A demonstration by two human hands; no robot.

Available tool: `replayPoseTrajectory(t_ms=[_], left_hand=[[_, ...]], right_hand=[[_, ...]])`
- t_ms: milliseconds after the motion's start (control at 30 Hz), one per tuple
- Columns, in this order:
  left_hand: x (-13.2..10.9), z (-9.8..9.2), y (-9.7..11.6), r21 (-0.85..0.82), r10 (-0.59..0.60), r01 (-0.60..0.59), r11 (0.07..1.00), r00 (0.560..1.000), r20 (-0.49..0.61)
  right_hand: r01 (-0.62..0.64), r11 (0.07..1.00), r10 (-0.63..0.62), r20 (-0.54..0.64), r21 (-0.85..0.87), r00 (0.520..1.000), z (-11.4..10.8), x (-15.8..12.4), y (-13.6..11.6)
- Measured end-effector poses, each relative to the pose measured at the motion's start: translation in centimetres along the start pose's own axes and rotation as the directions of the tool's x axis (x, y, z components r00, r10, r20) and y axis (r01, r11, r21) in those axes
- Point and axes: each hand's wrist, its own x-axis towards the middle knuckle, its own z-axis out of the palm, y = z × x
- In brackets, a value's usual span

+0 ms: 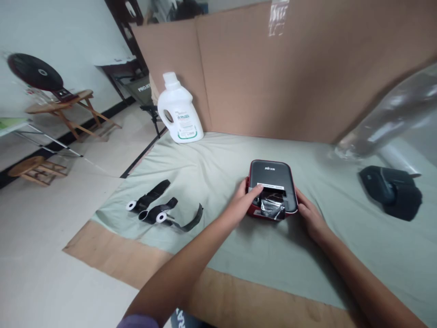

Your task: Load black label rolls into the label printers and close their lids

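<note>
A small red and black label printer [272, 178] lies on the pale green cloth [211, 168]. Shiny black ribbon [272, 206] spills from its front slot. My left hand [246, 199] rests on the printer's left side, with the thumb pressed on the lid near the slot and the fingers curled round the edge. My right hand [310, 215] holds the printer's right edge, fingers wrapped underneath.
Black ribbon rolls on white cores [157, 208] lie to the left on the cloth. A white detergent jug [179, 111] stands by the cardboard wall [273, 77]. A black device [391, 191] and a clear film roll [389, 120] sit at right. Wooden stools and a fan stand far left.
</note>
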Motion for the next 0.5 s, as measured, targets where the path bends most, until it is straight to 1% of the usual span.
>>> replayPoseTrajectory(t_ms=[67,167,300,400,467,500], left_hand=[[0.2,0.2,0.6,-0.009,-0.041,0.041,0.999,0.998,0.044],[0.7,0.0,0.8,0.057,-0.036,0.031,0.998,0.995,0.089],[0.9,-1.0,1.0,0.102,-0.042,0.026,0.994,0.986,0.163],[0.8,-2.9,2.5,0.139,-0.032,0.007,0.990,0.982,0.184],[1.0,-5.1,4.4,0.172,-0.005,-0.028,0.985,0.982,0.189],[1.1,-6.6,5.4,0.198,0.006,-0.044,0.979,0.982,0.188]], right_hand=[[0.059,0.990,-0.052,0.058,-0.131,0.997,-0.4,-0.9,-0.1],[0.166,0.930,-0.131,0.125,-0.328,0.983,-0.1,-1.6,-0.7],[0.214,0.861,-0.166,0.143,-0.461,0.976,1.4,-1.6,-1.7],[0.236,0.834,-0.197,0.131,-0.499,0.972,3.1,-0.1,-3.3],[0.257,0.829,-0.233,0.111,-0.497,0.966,4.8,1.9,-5.0],[0.265,0.832,-0.248,0.099,-0.487,0.964,5.9,3.2,-5.9]])
